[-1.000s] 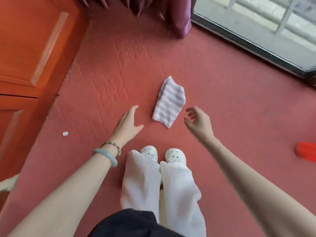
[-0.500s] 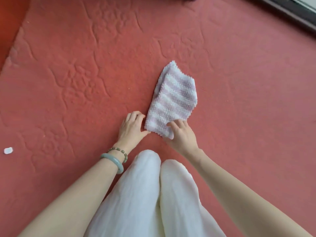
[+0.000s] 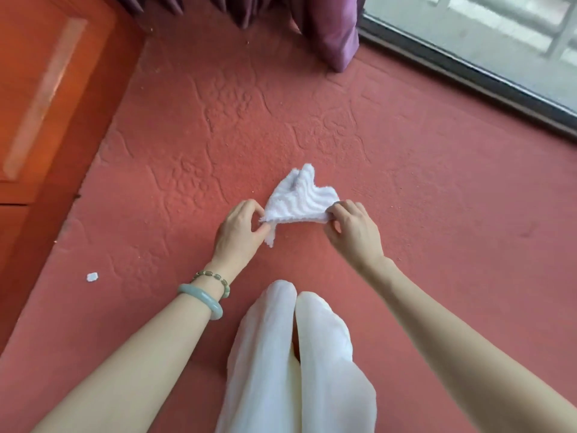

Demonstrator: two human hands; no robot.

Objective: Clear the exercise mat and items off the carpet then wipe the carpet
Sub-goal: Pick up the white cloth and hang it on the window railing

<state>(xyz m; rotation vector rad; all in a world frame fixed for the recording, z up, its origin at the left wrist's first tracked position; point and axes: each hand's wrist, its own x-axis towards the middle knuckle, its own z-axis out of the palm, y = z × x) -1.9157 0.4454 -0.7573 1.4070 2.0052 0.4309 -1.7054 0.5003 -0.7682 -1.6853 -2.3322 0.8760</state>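
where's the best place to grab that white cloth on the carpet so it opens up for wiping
Pinch the cloth at its two near corners, one from the left and one from the right. Its near edge runs straight between them, while the far part is bunched into peaks on the carpet, so drawing those corners apart should probably spread it flat.

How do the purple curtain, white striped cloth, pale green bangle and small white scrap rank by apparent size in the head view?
1. purple curtain, partly cut off by the frame
2. white striped cloth
3. pale green bangle, nearer the camera
4. small white scrap
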